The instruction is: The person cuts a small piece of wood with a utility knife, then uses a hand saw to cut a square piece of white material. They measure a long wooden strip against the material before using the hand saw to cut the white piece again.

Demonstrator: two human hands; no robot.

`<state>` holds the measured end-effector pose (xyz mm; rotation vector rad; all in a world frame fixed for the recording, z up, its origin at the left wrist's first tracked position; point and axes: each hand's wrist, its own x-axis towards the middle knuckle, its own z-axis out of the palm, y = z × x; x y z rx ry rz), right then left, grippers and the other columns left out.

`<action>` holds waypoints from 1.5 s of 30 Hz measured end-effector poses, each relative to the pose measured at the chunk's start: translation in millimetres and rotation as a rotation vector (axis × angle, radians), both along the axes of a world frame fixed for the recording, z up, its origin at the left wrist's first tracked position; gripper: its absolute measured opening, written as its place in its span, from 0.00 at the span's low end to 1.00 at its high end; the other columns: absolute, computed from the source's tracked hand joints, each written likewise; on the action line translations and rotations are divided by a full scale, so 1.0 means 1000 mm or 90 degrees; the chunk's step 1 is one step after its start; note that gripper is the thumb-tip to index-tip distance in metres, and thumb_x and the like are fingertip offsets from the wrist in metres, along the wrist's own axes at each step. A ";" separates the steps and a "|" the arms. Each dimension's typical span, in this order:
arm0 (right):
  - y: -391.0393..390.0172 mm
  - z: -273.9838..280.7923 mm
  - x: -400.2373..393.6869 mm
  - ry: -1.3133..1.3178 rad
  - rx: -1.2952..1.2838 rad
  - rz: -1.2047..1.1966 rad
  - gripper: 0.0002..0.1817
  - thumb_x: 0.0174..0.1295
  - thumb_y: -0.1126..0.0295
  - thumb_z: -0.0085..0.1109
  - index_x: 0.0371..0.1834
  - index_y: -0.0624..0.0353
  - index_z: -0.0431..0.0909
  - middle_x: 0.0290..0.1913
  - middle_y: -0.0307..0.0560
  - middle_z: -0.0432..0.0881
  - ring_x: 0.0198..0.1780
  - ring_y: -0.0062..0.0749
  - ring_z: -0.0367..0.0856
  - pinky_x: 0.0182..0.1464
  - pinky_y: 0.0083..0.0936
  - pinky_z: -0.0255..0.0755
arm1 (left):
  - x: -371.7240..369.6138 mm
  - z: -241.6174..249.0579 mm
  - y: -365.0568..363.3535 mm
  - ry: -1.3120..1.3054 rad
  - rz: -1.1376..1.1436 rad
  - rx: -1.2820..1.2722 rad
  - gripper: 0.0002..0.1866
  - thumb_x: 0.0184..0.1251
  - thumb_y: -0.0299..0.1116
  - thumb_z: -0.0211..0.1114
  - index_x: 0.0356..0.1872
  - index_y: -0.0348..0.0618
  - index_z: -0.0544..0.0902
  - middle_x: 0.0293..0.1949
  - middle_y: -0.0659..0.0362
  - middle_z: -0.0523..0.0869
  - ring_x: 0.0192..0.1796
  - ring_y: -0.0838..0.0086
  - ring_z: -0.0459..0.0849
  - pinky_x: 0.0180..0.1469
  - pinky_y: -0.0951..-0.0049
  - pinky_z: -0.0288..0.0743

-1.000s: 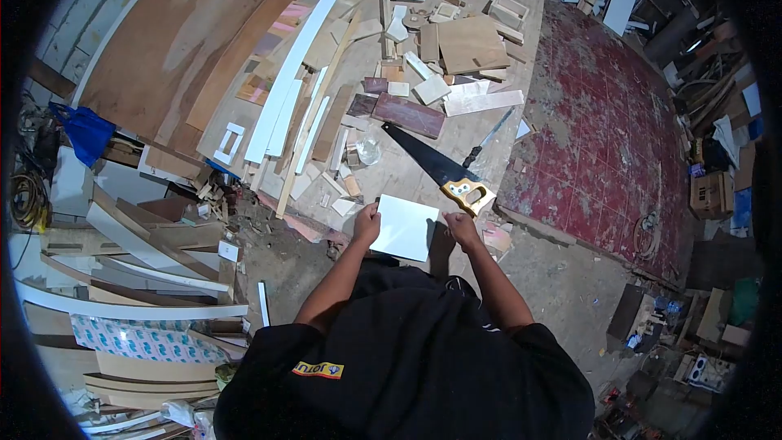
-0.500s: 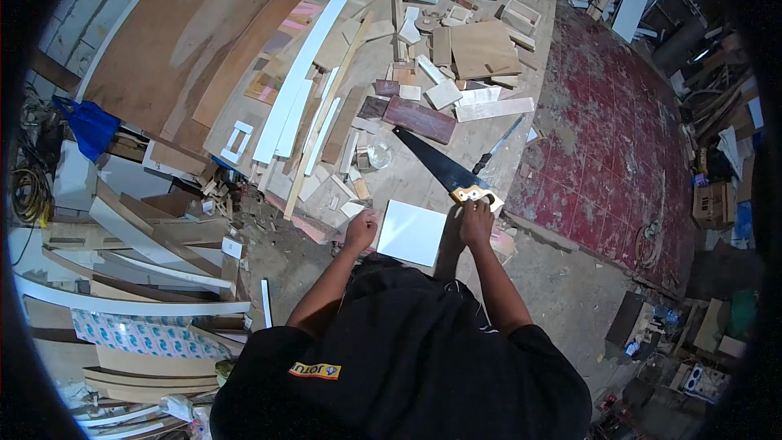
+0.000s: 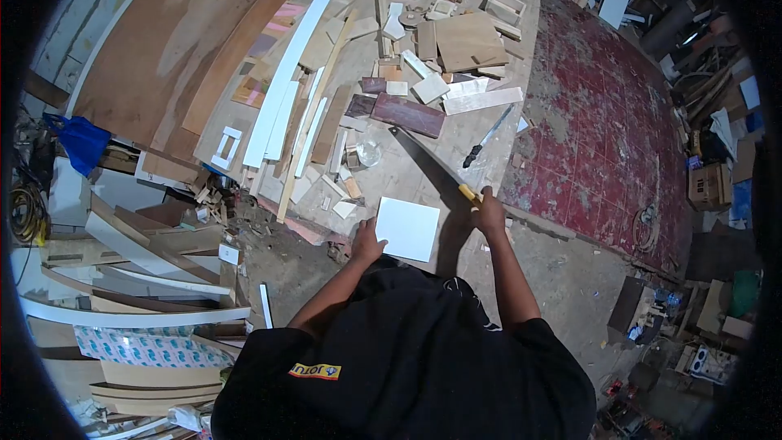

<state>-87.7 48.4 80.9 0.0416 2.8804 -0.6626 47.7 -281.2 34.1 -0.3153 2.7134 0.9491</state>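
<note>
My right hand [image 3: 489, 213] is wrapped round the handle of a handsaw [image 3: 430, 160]. Its blade is turned partly on edge and points away to the upper left over the workbench, casting a dark shadow beside it. A square white board [image 3: 407, 229] lies at the near edge of the bench, left of the saw. At the board's left edge is my left hand [image 3: 367, 243], its thumb on the top face and the fingers at the side, partly hidden.
Wood offcuts [image 3: 471, 42], a dark reddish block [image 3: 408, 116] and a clear round container [image 3: 368, 153] lie farther up the workbench [image 3: 395, 179]. A black-handled tool [image 3: 486, 138] rests near its right edge. Long white strips [image 3: 297, 61] run along the left. Curved panels [image 3: 155, 314] stand at lower left.
My right hand has closed round the saw's handle and tilted the saw up from lying flat. My left hand has moved onto the white board's left edge. The view has shifted slightly.
</note>
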 end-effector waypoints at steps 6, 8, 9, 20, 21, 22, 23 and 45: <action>0.053 0.035 0.049 -0.006 -0.077 -0.104 0.23 0.50 0.71 0.74 0.49 0.58 0.75 0.41 0.63 0.86 0.47 0.60 0.86 0.46 0.46 0.77 | 0.001 -0.007 -0.004 0.027 -0.045 0.013 0.41 0.52 0.32 0.78 0.67 0.41 0.66 0.59 0.43 0.72 0.62 0.45 0.74 0.64 0.51 0.73; 0.076 0.045 0.062 0.010 -0.075 -0.117 0.21 0.52 0.71 0.69 0.50 0.55 0.77 0.40 0.62 0.87 0.45 0.59 0.87 0.45 0.46 0.78 | 0.001 -0.005 -0.001 0.030 -0.048 0.002 0.40 0.52 0.32 0.78 0.66 0.41 0.67 0.58 0.43 0.72 0.62 0.46 0.74 0.64 0.52 0.73; 0.087 0.049 0.065 -0.028 -0.104 -0.121 0.20 0.51 0.74 0.67 0.50 0.56 0.76 0.40 0.61 0.87 0.44 0.56 0.87 0.44 0.43 0.78 | 0.002 -0.004 0.000 0.034 -0.049 -0.009 0.40 0.52 0.33 0.78 0.66 0.40 0.67 0.57 0.44 0.73 0.62 0.46 0.75 0.64 0.52 0.73; 0.093 -0.007 0.053 -0.328 -0.446 0.056 0.11 0.50 0.84 0.56 0.36 0.61 0.80 0.29 0.38 0.81 0.31 0.22 0.77 0.32 0.24 0.71 | -0.029 0.000 -0.001 -0.011 0.358 0.641 0.28 0.69 0.39 0.70 0.64 0.38 0.71 0.51 0.54 0.84 0.48 0.67 0.86 0.51 0.65 0.82; 0.085 -0.007 0.047 -0.358 -0.426 0.080 0.12 0.49 0.84 0.59 0.38 0.60 0.80 0.30 0.38 0.82 0.31 0.22 0.78 0.31 0.24 0.71 | -0.032 0.001 -0.002 -0.034 0.380 0.737 0.26 0.70 0.38 0.70 0.62 0.39 0.71 0.50 0.54 0.84 0.47 0.68 0.86 0.50 0.64 0.82; 0.077 -0.006 0.043 -0.387 -0.406 0.102 0.14 0.49 0.83 0.61 0.40 0.60 0.79 0.31 0.38 0.83 0.31 0.22 0.80 0.30 0.25 0.71 | -0.035 0.001 -0.002 -0.058 0.400 0.833 0.24 0.70 0.38 0.69 0.61 0.40 0.72 0.50 0.54 0.84 0.46 0.68 0.86 0.49 0.64 0.83; 0.068 -0.007 0.039 -0.387 -0.407 0.105 0.14 0.49 0.83 0.61 0.40 0.60 0.79 0.31 0.38 0.83 0.31 0.22 0.80 0.30 0.25 0.71 | -0.038 0.001 -0.001 -0.062 0.424 0.832 0.15 0.73 0.36 0.67 0.53 0.43 0.74 0.46 0.56 0.84 0.44 0.69 0.86 0.49 0.64 0.83; 0.044 -0.049 0.054 -0.044 -0.167 0.035 0.11 0.56 0.70 0.64 0.42 0.58 0.87 0.39 0.61 0.86 0.43 0.54 0.86 0.48 0.42 0.79 | -0.022 -0.035 -0.022 -0.094 0.401 0.531 0.05 0.72 0.30 0.64 0.38 0.40 0.82 0.35 0.57 0.89 0.30 0.77 0.86 0.30 0.78 0.80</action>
